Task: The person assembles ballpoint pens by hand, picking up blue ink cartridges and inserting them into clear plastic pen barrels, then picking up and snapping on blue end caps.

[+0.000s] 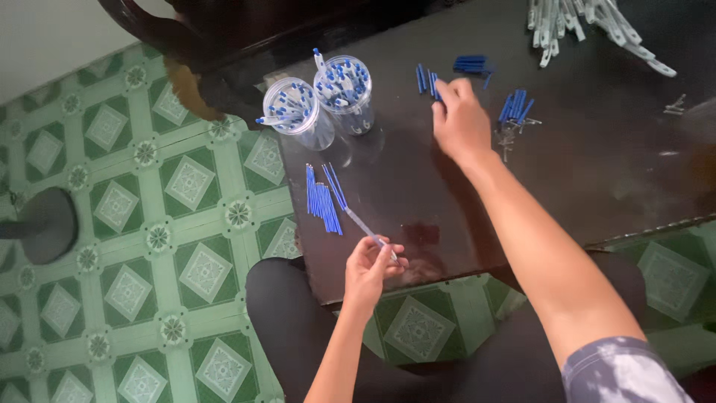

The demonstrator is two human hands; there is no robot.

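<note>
refills, pen cups, caps around hands

Two clear plastic cups of assembled pens stand near the counter's far left corner. One pen barrel is held. Blue refills lie in one loose bunch, too many to count.

Soft daylight fell evenly; the glossy dark tabletop threw pale glare patches, and the whole view looked slightly blurred.
</note>
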